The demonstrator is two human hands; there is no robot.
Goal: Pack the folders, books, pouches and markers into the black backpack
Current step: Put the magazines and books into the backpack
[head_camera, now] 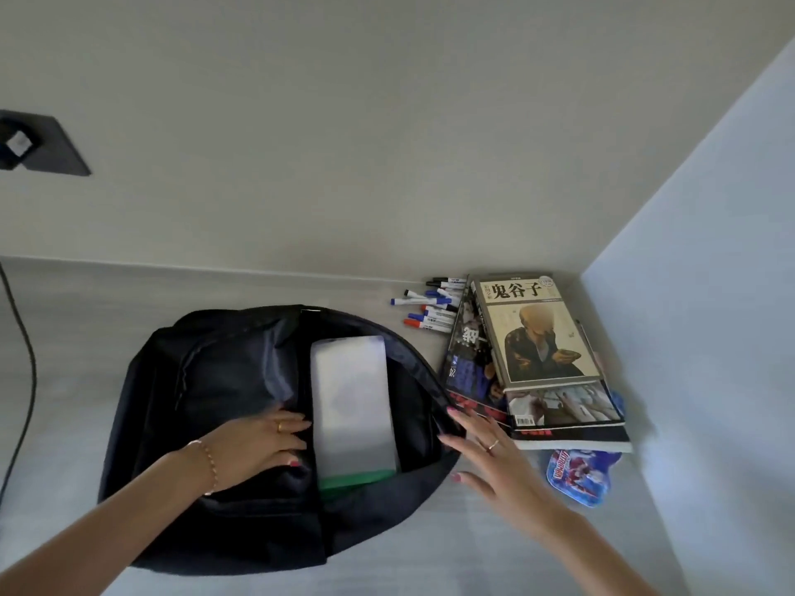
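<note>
Reaching in from the lower left, left hand (262,440) lying flat with relaxed fingers on the dark lining at the mouth of the black backpack (180,406), grasping nothing, fingertips just beside a pale folder (350,397). Stretching in from the lower right, right hand (490,455) spread with straight fingers, holding nothing, fingertips touching the backpack's open zipper edge. Lying between the two hands, backpack gaping open on the grey table (77,337), pale folder sitting inside the main compartment over a green folder (357,478) peeking out at the end nearer the wrists. Resting just right of the right hand, a blue and red pouch (580,473), partly tucked under a stack of books. Sitting beyond the right hand's fingertips, books (542,337) piled unevenly, a tan-covered one on top, darker ones fanning out beneath. Scattering further off, past the books' far left corner, markers (430,305) with blue, black and red caps, close to the back wall. Trailing well to the left of the left hand, a black cable (26,380) across the table.
</note>
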